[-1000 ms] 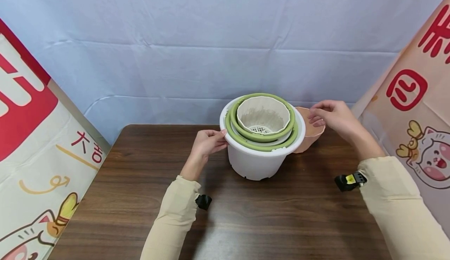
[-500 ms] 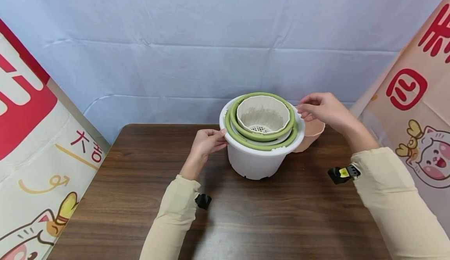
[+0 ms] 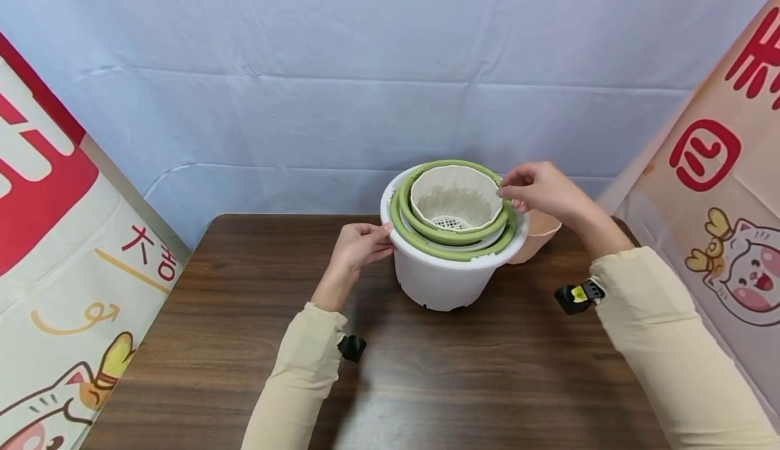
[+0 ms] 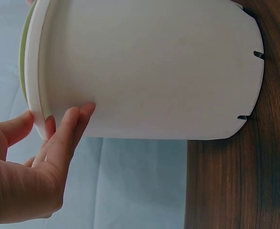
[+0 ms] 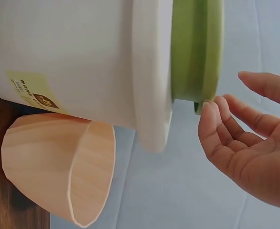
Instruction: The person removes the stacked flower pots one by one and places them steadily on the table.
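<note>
A large white flowerpot (image 3: 447,284) stands upright, with smaller green-rimmed pots (image 3: 453,237) and a cream pot (image 3: 453,193) with a mesh bottom nested inside. My left hand (image 3: 361,247) pinches the white pot's rim on its left side, thumb on top and fingers beneath, as the left wrist view shows. On the other side, my right hand (image 3: 542,191) hovers at the nested rims. Its lower fingertips are right at the edge of a green pot (image 5: 197,52) in the right wrist view, while the thumb stands apart.
A peach-coloured pot (image 3: 537,239) stands behind and right of the white one, tilted in the right wrist view and partly hidden. The brown wooden table (image 3: 256,342) ends at a pale blue cloth backdrop (image 3: 305,98). Printed banners (image 3: 701,186) hang at both sides.
My right hand has moved left, from over the peach pot across the white rim to the green and cream rims. The left hand keeps its hold on the white pot.
</note>
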Demonstrator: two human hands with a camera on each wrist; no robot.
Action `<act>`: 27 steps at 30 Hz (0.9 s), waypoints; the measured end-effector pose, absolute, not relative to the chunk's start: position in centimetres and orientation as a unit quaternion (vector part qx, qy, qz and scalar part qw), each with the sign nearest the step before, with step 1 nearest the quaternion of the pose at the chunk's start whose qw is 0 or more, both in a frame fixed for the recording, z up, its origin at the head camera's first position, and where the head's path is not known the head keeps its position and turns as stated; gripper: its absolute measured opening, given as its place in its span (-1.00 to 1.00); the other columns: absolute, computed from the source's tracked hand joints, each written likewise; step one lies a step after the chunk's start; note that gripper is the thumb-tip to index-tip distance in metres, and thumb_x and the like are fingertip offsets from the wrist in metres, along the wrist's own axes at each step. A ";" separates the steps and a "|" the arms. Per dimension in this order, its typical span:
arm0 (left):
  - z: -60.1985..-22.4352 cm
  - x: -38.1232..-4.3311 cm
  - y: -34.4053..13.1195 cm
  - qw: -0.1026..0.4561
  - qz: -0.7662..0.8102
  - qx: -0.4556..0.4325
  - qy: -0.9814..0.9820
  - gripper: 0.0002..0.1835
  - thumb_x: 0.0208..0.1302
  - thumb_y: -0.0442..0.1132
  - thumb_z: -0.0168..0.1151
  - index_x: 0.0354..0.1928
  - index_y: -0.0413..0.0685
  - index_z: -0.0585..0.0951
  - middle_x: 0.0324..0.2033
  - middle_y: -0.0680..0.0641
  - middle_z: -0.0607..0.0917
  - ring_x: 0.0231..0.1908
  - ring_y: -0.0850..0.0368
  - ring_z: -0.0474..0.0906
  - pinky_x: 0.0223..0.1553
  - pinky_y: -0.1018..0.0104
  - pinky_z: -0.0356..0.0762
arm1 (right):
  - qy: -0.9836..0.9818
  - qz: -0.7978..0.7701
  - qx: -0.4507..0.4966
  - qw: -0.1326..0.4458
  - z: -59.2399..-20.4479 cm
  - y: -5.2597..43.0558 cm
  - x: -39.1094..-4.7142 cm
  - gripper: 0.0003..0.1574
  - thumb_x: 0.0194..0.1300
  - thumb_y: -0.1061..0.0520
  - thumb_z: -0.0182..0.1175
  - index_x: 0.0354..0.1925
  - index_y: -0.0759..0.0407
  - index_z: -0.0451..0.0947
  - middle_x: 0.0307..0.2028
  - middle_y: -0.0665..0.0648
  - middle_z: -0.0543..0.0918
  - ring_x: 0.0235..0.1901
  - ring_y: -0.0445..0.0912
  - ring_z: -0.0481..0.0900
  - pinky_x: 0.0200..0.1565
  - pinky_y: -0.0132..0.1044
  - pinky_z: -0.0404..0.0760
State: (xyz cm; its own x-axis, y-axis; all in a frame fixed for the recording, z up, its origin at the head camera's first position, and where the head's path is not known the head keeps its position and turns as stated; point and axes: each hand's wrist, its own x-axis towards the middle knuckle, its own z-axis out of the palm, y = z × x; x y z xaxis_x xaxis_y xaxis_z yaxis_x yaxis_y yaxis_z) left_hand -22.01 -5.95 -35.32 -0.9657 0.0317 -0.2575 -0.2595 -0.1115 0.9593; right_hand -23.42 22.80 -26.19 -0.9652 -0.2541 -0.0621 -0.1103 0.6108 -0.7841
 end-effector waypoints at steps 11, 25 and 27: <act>-35.4 -22.0 -5.9 0.100 0.743 -0.089 0.656 -0.76 0.21 -0.33 0.21 -0.24 -0.47 0.54 -0.52 -0.16 0.61 -0.47 0.11 0.60 -0.23 0.21 0.63 | 0.917 -0.384 -0.091 0.064 -26.9 22.1 -23.7 -0.65 0.23 0.17 0.18 -0.14 0.45 0.41 -0.50 0.13 0.38 -0.51 -0.08 0.47 -0.48 -0.29 0.58; -35.3 -22.0 -5.8 0.106 0.740 -0.088 0.658 -0.76 0.23 -0.32 0.19 -0.25 -0.46 0.54 -0.52 -0.16 0.61 -0.47 0.11 0.61 -0.20 0.19 0.62 | 0.938 -0.335 -0.075 0.041 -27.4 21.7 -23.8 -0.56 0.14 0.12 0.26 -0.14 0.38 0.38 -0.47 0.14 0.34 -0.50 -0.04 0.32 -0.51 -0.29 0.34; -35.3 -22.0 -5.8 0.106 0.740 -0.089 0.658 -0.77 0.23 -0.33 0.19 -0.25 -0.46 0.54 -0.53 -0.16 0.62 -0.47 0.11 0.61 -0.20 0.18 0.62 | 0.941 -0.329 -0.072 0.035 -27.5 21.7 -23.8 -0.57 0.12 0.12 0.28 -0.16 0.37 0.38 -0.47 0.15 0.33 -0.47 -0.02 0.28 -0.49 -0.26 0.29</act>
State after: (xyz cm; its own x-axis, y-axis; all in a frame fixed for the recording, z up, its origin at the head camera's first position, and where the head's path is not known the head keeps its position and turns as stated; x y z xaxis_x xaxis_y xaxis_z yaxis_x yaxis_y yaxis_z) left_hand -21.95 -5.82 -35.28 -0.9617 0.0409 -0.2710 -0.2740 -0.1109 0.9553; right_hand -23.81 21.65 -27.53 -0.9873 -0.1577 -0.0188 -0.1117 0.7732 -0.6242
